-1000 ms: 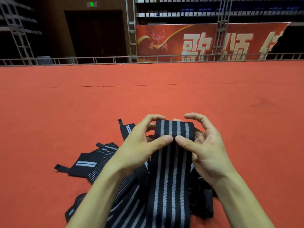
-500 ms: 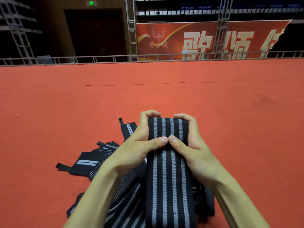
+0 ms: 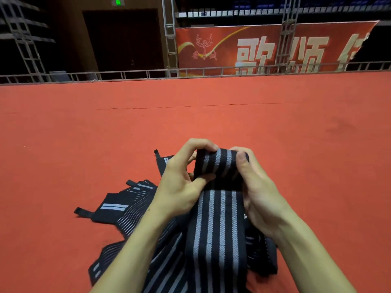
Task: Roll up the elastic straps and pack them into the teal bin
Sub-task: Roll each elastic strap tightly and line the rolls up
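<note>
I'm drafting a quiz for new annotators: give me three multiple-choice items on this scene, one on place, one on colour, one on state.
1. Where does the pile of loose straps lie?
A. in a bin
B. on the red carpet, mostly left of the held strap
C. on a shelf

2. What colour are the held strap's stripes?
A. grey on black
B. yellow on red
C. green on white

3. What state is the held strap's far end in?
A. lying flat
B. knotted
C. partly rolled, gripped by the left hand and right hand

Answers: 1 B, the pile spreads over the carpet. 2 A, grey bands run along black fabric. 3 C, both hands' fingers curl round the roll.
</note>
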Tool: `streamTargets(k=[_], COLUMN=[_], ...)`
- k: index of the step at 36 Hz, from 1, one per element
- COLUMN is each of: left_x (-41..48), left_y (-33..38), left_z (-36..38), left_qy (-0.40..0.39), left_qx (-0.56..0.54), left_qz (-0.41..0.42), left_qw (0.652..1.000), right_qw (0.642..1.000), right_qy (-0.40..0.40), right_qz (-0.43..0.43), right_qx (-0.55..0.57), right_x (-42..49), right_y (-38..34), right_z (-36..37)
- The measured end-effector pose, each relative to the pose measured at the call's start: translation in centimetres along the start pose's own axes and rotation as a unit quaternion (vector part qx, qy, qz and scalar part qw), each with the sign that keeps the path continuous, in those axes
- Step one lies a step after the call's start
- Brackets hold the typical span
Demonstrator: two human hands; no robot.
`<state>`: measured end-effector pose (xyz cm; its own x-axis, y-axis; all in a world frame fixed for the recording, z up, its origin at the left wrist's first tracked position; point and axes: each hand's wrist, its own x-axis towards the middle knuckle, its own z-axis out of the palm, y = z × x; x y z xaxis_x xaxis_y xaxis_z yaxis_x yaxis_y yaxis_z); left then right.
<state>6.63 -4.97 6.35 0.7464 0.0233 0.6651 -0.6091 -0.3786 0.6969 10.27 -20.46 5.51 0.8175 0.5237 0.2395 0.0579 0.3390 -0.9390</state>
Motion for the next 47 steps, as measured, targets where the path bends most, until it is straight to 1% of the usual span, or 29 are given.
streamTargets(k=[3, 6, 8, 11, 14, 17, 19, 22, 25, 27, 31, 34, 37, 39, 41, 44, 47], left_x=[-0.1, 0.0, -0.1, -0.4, -0.4, -0.2, -0.2, -0.3, -0.4, -0.5, -0.7, -0.7, -0.5, -0.5, -0.5, -0.5, -0.4], left_y=[-0.2, -0.3, 0.1, 0.7, 0.6, 0.6, 0.4, 0.4, 0.7, 0.8, 1.0, 0.9, 0.7, 0.7, 0.7, 0.4, 0.1], left_z=[0.4, 0.7, 0.7, 0.6, 0.6, 0.5, 0.3, 0.3, 0.8, 1.2, 1.2, 0.8, 0.5, 0.2, 0.2, 0.2, 0.2], left_qy=[-0.002, -0.008, -0.038, -0.08, -0.082, -0.084, -0.097, -0.103, -0.081, -0.068, -0.092, -0.11, -0.091, -0.082, -0.086, -0.088, -0.089], left_qx=[0.002, -0.01, -0.03, -0.077, -0.114, -0.096, -0.099, -0.11, -0.118, -0.103, -0.106, -0.117, -0.154, -0.183, -0.184, -0.157, -0.121], left_qz=[0.003, -0.003, -0.034, -0.091, -0.145, -0.188, -0.201, -0.189, -0.168, -0.153, -0.167, -0.172, -0.175, -0.178, -0.173, -0.147, -0.119], left_qw=[1.0, 1.0, 0.998, 0.99, 0.979, 0.974, 0.97, 0.97, 0.975, 0.981, 0.976, 0.972, 0.968, 0.963, 0.964, 0.973, 0.982], right_qw=[0.999, 0.998, 0.997, 0.997, 0.997, 0.997, 0.997, 0.997, 0.995, 0.996, 0.998, 0.996, 0.994, 0.994, 0.997, 0.999, 1.0], right_qy=[0.037, 0.032, 0.029, 0.026, 0.029, 0.027, 0.025, 0.017, 0.004, 0.007, 0.045, 0.038, 0.034, 0.033, 0.024, 0.007, -0.011], right_qz=[-0.029, -0.054, -0.066, -0.061, -0.063, -0.065, -0.061, -0.043, -0.018, -0.008, -0.047, -0.069, -0.086, -0.087, -0.066, -0.031, -0.016], right_qx=[0.007, 0.004, -0.005, 0.026, 0.019, 0.019, 0.027, 0.066, 0.095, 0.092, 0.0, -0.045, -0.063, -0.056, -0.026, 0.004, 0.014], right_x=[0.3, 0.4, 0.3, 0.2, 0.2, 0.2, 0.2, 0.1, -0.1, -0.2, -0.2, -0.3, -0.3, -0.3, -0.3, -0.2, -0.3], right_y=[0.4, 0.4, 0.3, 0.1, 0.1, 0.1, 0.1, 0.0, -0.2, -0.3, -0.3, -0.4, -0.4, -0.4, -0.3, -0.2, -0.3], right_z=[0.2, 0.1, -0.1, -0.2, -0.2, -0.2, -0.3, -0.2, -0.2, -0.1, -0.1, -0.2, -0.4, -0.4, -0.4, -0.3, -0.2])
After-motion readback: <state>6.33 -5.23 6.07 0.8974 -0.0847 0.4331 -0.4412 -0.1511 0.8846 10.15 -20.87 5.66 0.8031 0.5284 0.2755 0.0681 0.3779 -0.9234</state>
